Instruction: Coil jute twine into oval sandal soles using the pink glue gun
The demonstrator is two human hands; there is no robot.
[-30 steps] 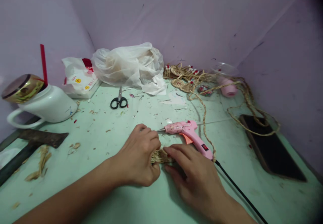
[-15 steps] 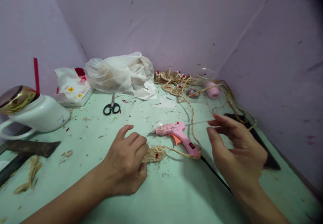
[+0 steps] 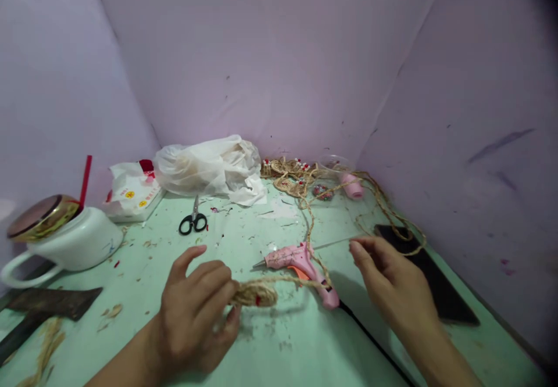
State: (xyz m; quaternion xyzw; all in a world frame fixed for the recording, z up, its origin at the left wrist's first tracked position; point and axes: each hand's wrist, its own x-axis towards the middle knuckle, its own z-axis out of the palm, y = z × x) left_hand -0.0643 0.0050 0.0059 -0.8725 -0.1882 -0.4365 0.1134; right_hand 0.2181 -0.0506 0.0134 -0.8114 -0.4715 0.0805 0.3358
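Coil of braided cord [image 3: 265, 295] is lying in the lower centre of the frame, its left end tucked into the left hand [image 3: 196, 311] and a red spot showing near its rounded right end. That hand is half closing, fingers and thumb gripping the end while the index finger is lifting away. The right hand [image 3: 399, 285], right of centre, is curling with thumb and fingertips close together beside the far end of a thin pale strand [image 3: 333, 242]; whether it is pinching anything, I cannot tell.

For good handling, the left grip should be pressing the layers flat without squashing them, with the thumb supporting from below so that the turns are not springing open. The loose cord [image 3: 292, 280] is running right from the coil across the handle of the pink glue gun [image 3: 285, 257], so any pull should be staying gentle: a sharp tug could be dragging the gun along. Lifting the cord clear of the handle would be making the tension easier to judge. The metal nozzle [image 3: 258, 264] is pointing left, just above the coil, and is possibly hot, so the fingers should be passing below it. The black cable [image 3: 375, 340] is trailing towards the lower right.
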